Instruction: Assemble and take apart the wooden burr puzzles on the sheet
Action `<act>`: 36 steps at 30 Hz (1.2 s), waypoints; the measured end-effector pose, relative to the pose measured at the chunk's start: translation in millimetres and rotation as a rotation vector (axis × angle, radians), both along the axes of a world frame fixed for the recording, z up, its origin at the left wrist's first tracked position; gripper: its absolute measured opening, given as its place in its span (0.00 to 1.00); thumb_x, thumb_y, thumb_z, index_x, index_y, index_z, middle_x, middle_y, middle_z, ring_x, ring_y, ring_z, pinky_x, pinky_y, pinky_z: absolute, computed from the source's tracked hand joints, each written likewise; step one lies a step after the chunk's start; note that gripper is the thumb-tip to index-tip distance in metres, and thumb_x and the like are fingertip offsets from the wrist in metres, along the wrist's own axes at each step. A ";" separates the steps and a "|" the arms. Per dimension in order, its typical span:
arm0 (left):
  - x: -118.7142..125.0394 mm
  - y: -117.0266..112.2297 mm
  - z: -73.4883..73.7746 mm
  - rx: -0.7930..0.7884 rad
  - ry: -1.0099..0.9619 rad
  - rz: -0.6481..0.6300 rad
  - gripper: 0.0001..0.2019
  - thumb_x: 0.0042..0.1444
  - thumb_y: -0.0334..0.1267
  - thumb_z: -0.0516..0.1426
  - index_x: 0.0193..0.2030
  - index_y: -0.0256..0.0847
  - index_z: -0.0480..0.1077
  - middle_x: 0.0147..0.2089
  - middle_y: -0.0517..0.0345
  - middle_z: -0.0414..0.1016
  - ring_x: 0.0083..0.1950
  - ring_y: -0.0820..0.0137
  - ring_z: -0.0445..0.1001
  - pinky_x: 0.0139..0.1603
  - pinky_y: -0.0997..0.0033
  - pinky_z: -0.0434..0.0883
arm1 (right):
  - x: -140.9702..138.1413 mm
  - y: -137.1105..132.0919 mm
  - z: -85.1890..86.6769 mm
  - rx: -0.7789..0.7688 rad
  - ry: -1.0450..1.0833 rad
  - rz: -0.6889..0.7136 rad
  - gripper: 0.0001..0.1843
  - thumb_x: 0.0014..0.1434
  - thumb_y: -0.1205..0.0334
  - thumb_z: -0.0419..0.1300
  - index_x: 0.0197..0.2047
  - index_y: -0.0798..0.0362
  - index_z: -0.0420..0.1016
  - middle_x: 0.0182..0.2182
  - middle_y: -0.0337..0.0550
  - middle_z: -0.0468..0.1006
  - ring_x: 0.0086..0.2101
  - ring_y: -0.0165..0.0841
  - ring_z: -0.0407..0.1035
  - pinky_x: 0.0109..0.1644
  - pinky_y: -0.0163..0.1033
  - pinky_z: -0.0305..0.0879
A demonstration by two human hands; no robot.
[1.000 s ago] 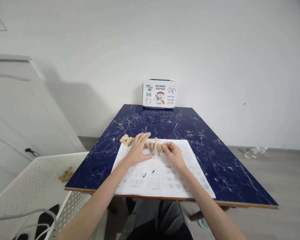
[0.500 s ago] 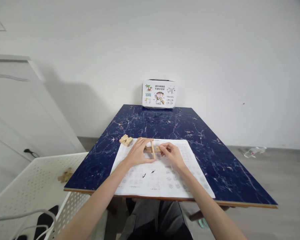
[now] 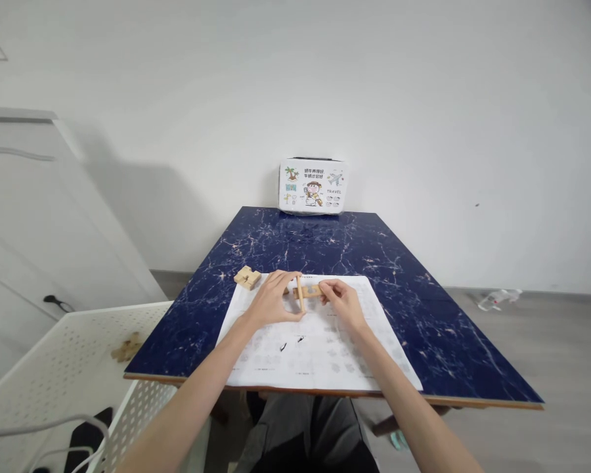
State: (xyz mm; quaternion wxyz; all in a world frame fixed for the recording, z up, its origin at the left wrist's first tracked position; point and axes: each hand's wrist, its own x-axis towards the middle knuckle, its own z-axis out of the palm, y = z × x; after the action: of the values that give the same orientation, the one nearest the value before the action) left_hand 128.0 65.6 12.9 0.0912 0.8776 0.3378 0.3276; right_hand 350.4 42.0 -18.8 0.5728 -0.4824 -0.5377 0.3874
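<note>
Between the thumb and fingers of my left hand (image 3: 274,299) is a thin wooden piece (image 3: 300,293), held upright over the printed sheet (image 3: 310,361). My right hand (image 3: 342,302) pinches the right end of a flat wooden piece (image 3: 311,290) with a notch or grey patch near its middle. Its left end reaches the piece in my left hand; whether the two are joined I cannot tell. Part of another wooden bit shows inside my left palm, mostly hidden. At the sheet's upper left corner lies an interlocked wooden block (image 3: 247,277).
Two small black marks or bits (image 3: 291,343) show on the sheet. A white printed case (image 3: 312,186) stands at the far edge of the blue marbled table (image 3: 320,243). To the left, a white perforated cart (image 3: 93,328) holds wooden pieces (image 3: 127,347) and cables.
My right hand has moved slightly right, drawing the flat wooden piece along so more of it shows. My left hand keeps its grip on the thin piece.
</note>
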 end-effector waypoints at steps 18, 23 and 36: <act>1.1 -0.2 -0.8 0.034 0.034 0.028 0.41 0.43 0.45 0.69 0.66 0.48 0.64 0.59 0.49 0.75 0.59 0.49 0.71 0.62 0.49 0.66 | 1.8 1.5 -4.8 0.022 -0.048 -0.093 0.28 0.57 0.34 0.63 0.37 0.55 0.79 0.21 0.40 0.75 0.24 0.35 0.68 0.34 0.41 0.66; 0.6 1.1 -4.0 0.077 0.014 0.062 0.41 0.42 0.46 0.69 0.65 0.47 0.65 0.58 0.48 0.76 0.57 0.49 0.72 0.61 0.49 0.66 | 1.7 0.9 -4.5 0.028 -0.055 -0.113 0.28 0.58 0.34 0.63 0.37 0.55 0.79 0.21 0.40 0.75 0.24 0.35 0.68 0.33 0.40 0.66; -8.7 4.5 -4.0 0.050 -0.011 0.140 0.39 0.42 0.45 0.68 0.64 0.45 0.66 0.57 0.48 0.76 0.57 0.49 0.72 0.61 0.50 0.67 | 14.2 0.2 -6.4 -0.002 -0.066 -0.245 0.27 0.60 0.36 0.60 0.36 0.54 0.79 0.21 0.38 0.72 0.25 0.35 0.64 0.31 0.39 0.60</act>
State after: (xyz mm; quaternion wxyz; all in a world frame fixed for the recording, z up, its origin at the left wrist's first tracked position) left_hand 119.3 70.2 8.9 0.0479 0.8521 0.3896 0.3462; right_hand 364.6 42.3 -25.2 0.5973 -0.5574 -0.4931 0.2989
